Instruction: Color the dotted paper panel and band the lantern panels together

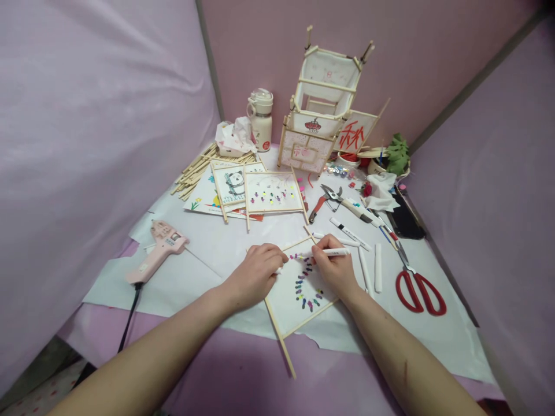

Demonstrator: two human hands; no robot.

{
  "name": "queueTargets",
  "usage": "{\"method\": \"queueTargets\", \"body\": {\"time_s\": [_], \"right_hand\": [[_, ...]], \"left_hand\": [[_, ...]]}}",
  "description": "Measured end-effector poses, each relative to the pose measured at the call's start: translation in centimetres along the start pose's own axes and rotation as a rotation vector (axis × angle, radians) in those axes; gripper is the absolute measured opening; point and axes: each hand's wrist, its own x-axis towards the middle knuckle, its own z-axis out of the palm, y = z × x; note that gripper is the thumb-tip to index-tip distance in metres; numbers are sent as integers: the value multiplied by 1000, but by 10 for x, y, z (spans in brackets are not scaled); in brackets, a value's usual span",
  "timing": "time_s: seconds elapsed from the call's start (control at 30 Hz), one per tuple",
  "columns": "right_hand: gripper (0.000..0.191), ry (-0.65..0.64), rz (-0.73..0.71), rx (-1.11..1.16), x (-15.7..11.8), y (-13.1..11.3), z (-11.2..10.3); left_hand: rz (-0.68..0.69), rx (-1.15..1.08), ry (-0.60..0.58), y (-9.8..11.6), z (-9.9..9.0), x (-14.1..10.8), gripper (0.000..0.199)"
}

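Observation:
A white panel [284, 306] framed with thin wooden sticks lies tilted on the table, with a curved trail of small coloured marks on it. My right hand [333, 267] is closed round a white marker [336, 252], its tip over the panel's upper part near the marks. My left hand [255, 274] rests on the panel's upper left edge, fingers curled, with a small white piece, perhaps a pen cap, showing beneath them. Beyond my hands lie a framed panel with coloured dots [275, 193] and a framed panda drawing [232, 184].
A pink glue gun [158, 254] lies left, its cord running off the edge. Red-handled scissors [420, 292], pliers [332, 196] and loose markers [378, 267] lie right. Behind stand a stick-framed tower [310, 130] and a white bottle [261, 124], near a pile of sticks [193, 170].

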Motion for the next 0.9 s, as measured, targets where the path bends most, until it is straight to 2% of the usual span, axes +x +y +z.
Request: {"method": "queueTargets", "body": {"time_s": [0.1, 0.2, 0.4, 0.53, 0.7, 0.8, 0.9], "right_hand": [[19, 70, -18, 26, -1, 1, -2], [17, 142, -47, 45, -3, 3, -3], [16, 221, -111, 115, -3, 4, -7], [13, 225, -139, 112, -2, -16, -19], [7, 107, -117, 83, -22, -52, -38], [9, 54, -118, 107, -40, -57, -36], [12, 21, -134, 113, -52, -52, -24]], "left_hand": [[8, 4, 24, -1, 1, -1, 32], [36, -13, 101, -2, 3, -3, 32], [14, -60, 273, -3, 3, -5, 16], [-10, -68, 254, -2, 0, -4, 4], [-41, -47, 198, -3, 1, 0, 13], [-18, 15, 170, -2, 3, 1, 10], [15, 77, 144, -1, 5, 2, 5]]}}
